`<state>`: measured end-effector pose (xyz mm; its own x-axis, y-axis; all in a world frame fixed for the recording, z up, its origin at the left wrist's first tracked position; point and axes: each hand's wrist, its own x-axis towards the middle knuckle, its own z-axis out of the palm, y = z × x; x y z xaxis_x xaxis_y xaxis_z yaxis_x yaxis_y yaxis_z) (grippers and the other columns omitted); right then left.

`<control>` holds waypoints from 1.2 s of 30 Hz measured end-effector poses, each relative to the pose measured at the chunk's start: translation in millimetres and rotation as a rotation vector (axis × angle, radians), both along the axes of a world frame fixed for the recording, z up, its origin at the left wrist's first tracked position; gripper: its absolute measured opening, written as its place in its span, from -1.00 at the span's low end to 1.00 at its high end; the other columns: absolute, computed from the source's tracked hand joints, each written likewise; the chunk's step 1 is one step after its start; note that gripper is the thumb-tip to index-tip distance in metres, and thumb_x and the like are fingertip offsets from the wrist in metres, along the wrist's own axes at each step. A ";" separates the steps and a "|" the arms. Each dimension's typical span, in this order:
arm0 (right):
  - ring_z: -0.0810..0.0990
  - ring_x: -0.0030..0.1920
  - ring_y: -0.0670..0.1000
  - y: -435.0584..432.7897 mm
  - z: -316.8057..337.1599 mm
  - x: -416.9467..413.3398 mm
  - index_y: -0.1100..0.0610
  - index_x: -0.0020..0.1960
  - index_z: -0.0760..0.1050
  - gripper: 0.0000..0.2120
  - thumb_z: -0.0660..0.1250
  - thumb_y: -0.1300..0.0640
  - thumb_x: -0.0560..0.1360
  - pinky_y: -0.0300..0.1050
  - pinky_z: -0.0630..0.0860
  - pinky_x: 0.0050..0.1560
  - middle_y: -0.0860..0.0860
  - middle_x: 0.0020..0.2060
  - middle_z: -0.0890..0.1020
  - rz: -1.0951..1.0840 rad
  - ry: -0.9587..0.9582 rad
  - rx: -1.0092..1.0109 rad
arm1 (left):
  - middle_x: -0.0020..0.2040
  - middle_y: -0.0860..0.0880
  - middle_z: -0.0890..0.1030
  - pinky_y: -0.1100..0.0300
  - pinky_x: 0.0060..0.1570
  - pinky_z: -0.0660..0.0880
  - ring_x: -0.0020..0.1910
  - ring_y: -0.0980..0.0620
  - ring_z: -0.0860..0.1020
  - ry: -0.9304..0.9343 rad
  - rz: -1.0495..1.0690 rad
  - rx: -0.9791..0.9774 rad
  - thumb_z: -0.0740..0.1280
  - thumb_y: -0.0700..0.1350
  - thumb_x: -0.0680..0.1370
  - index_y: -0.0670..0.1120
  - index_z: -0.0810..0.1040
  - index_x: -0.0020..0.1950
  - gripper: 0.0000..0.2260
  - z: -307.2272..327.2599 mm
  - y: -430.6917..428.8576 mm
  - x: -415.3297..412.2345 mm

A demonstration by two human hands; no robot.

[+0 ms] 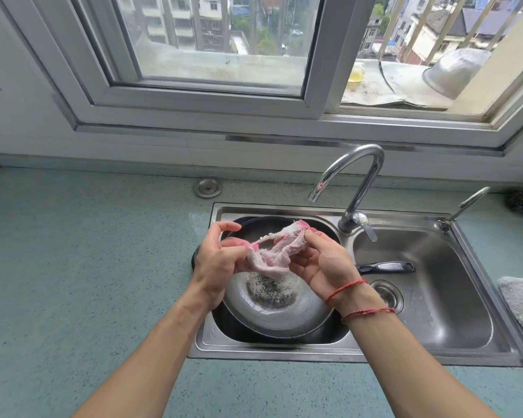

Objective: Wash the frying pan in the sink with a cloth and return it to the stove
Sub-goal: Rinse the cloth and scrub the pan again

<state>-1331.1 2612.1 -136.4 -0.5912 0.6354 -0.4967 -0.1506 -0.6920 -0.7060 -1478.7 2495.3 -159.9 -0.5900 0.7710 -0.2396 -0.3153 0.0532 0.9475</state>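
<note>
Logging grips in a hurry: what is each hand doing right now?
Left hand: grips one end of the cloth.
Right hand: pinches the cloth's other end.

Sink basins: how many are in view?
2. The left basin holds the frying pan; the right basin, with the drain, lies under the pan's black handle. None seem hidden.

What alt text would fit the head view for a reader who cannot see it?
A left hand and a right hand pinch a pink-and-white cloth between them above a frying pan lying in the left basin of a steel sink. The pan holds speckled residue; no water shows at the tap.
</note>
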 end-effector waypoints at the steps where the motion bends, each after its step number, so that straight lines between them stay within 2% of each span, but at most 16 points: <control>1: 0.56 -0.27 0.13 0.7 2.1 -1.2 0.22 0.15 0.44 -0.84 0.20 0.16 0.63 -0.08 0.62 -0.35 0.27 -0.15 0.53 -0.005 -0.002 0.004 | -0.22 -0.14 0.63 0.06 -0.28 0.57 -0.22 -0.15 0.63 -0.021 -0.049 0.000 0.33 -0.28 0.29 -0.17 0.52 0.15 -0.58 2.0 -0.8 -0.6; 3: 0.44 -0.25 0.10 2.4 5.5 -4.2 0.17 0.20 0.42 -0.82 0.20 0.14 0.63 -0.07 0.56 -0.27 0.22 -0.13 0.42 -0.020 0.003 0.013 | -0.18 -0.21 0.61 0.06 -0.33 0.55 -0.23 -0.17 0.60 -0.082 -0.154 -0.010 0.35 -0.15 0.37 -0.22 0.60 0.10 -0.67 6.5 -1.7 -1.5; 5: 0.38 -0.21 0.09 1.9 7.7 -8.4 0.18 0.22 0.41 -0.80 0.20 0.15 0.63 0.03 0.43 -0.09 0.21 -0.10 0.38 -0.024 0.042 0.024 | -0.15 -0.24 0.61 0.07 -0.36 0.54 -0.25 -0.16 0.59 -0.106 -0.247 -0.072 0.40 -0.04 0.47 -0.28 0.61 0.04 -0.69 12.7 -0.2 -1.0; 7: 0.45 -0.19 0.11 -0.6 10.7 -12.4 0.20 0.18 0.43 -0.84 0.19 0.17 0.64 0.06 0.46 -0.06 0.21 -0.14 0.48 -0.023 0.052 0.064 | -0.12 -0.24 0.65 0.04 -0.29 0.58 -0.25 -0.13 0.63 -0.027 -0.328 -0.143 0.49 -0.20 0.44 -0.27 0.62 0.02 -0.78 17.2 3.0 2.1; 10: 0.62 -0.37 0.00 -2.3 12.2 -15.1 0.16 0.02 0.48 -0.90 0.20 0.18 0.63 -0.06 0.63 -0.29 0.06 -0.34 0.63 -0.001 0.007 0.157 | -0.04 -0.33 0.67 -0.10 -0.06 0.58 -0.15 -0.22 0.64 0.072 -0.368 -0.174 0.49 -0.37 0.40 -0.30 0.62 0.00 -0.81 22.3 5.2 6.1; 12: 0.64 -0.34 0.01 0.1 7.8 -12.1 0.15 0.06 0.54 -0.86 0.21 0.15 0.63 -0.08 0.62 -0.29 0.09 -0.25 0.67 0.014 -0.055 0.191 | -0.03 -0.35 0.66 -0.17 0.03 0.55 -0.10 -0.28 0.63 0.065 -0.329 -0.150 0.47 -0.38 0.43 -0.33 0.61 -0.03 -0.85 25.3 5.4 6.2; 15: 0.66 -0.20 0.07 3.2 2.1 -6.1 0.23 0.21 0.54 -0.70 0.26 0.05 0.61 -0.04 0.61 -0.19 0.20 -0.06 0.70 0.075 -0.089 0.151 | -0.09 -0.29 0.66 -0.11 -0.04 0.58 -0.12 -0.23 0.63 0.020 -0.291 -0.080 0.45 -0.36 0.45 -0.25 0.62 -0.08 -0.91 29.6 3.8 4.2; 18: 0.69 -0.17 0.09 2.0 -1.5 3.1 0.29 0.14 0.58 -0.43 0.34 -0.21 0.47 -0.06 0.65 -0.21 0.22 -0.04 0.70 0.188 -0.077 0.000 | -0.07 -0.29 0.64 -0.20 0.03 0.56 -0.08 -0.25 0.61 -0.055 -0.269 -0.006 0.41 -0.33 0.50 -0.22 0.56 -0.06 -0.93 31.5 2.4 1.9; 20: 0.66 -0.19 0.10 0.0 -4.1 8.5 0.31 0.05 0.63 -0.33 0.44 -0.29 0.30 -0.04 0.67 -0.12 0.22 -0.11 0.68 0.296 -0.132 0.046 | -0.05 -0.30 0.63 -0.21 0.04 0.54 -0.08 -0.26 0.60 -0.084 -0.238 0.029 0.41 -0.29 0.49 -0.23 0.52 -0.04 -0.90 32.5 1.6 1.0; 23: 0.62 -0.24 0.06 -3.9 -8.9 10.0 0.31 -0.08 0.67 -0.50 0.56 -0.09 0.23 -0.12 0.65 -0.13 0.20 -0.19 0.67 0.363 -0.192 0.287 | -0.04 -0.31 0.65 -0.10 -0.06 0.59 -0.13 -0.21 0.64 -0.071 -0.188 0.048 0.45 -0.19 0.44 -0.21 0.53 -0.06 -0.84 35.1 3.1 1.3; 26: 0.61 -0.24 0.03 -2.3 -9.8 9.2 0.30 -0.12 0.63 -0.74 0.43 0.08 0.38 -0.16 0.65 -0.15 0.13 -0.26 0.67 0.210 -0.180 0.394 | -0.03 -0.31 0.65 0.06 -0.22 0.62 -0.20 -0.12 0.65 -0.081 -0.121 0.062 0.40 -0.21 0.49 -0.22 0.53 -0.03 -0.88 36.3 5.9 1.5; 29: 0.67 -0.18 0.06 0.2 -4.9 6.3 0.30 -0.08 0.63 -0.82 0.33 0.19 0.50 -0.07 0.65 -0.05 0.17 -0.20 0.70 0.089 -0.048 0.342 | -0.06 -0.24 0.69 0.13 -0.28 0.61 -0.22 -0.06 0.66 -0.080 -0.083 0.091 0.31 -0.24 0.59 -0.23 0.50 0.05 -0.92 36.6 7.2 0.8; 33: 0.68 -0.16 0.04 -4.7 0.1 -0.4 0.30 0.00 0.62 -0.79 0.29 0.20 0.49 -0.10 0.64 -0.13 0.17 -0.14 0.70 -0.002 0.160 0.215 | -0.10 -0.19 0.69 0.16 -0.29 0.61 -0.22 -0.04 0.68 -0.123 0.000 0.115 0.26 -0.24 0.63 -0.27 0.51 0.12 -0.88 38.2 11.1 5.0; 36: 0.67 -0.17 0.04 -7.5 0.2 -3.1 0.25 0.04 0.60 -0.82 0.26 0.22 0.53 -0.03 0.66 -0.11 0.15 -0.13 0.68 0.022 0.154 0.203 | -0.13 -0.17 0.68 0.14 -0.33 0.60 -0.26 -0.02 0.66 -0.099 0.023 0.086 0.25 -0.21 0.65 -0.25 0.48 0.12 -0.88 40.6 13.6 5.7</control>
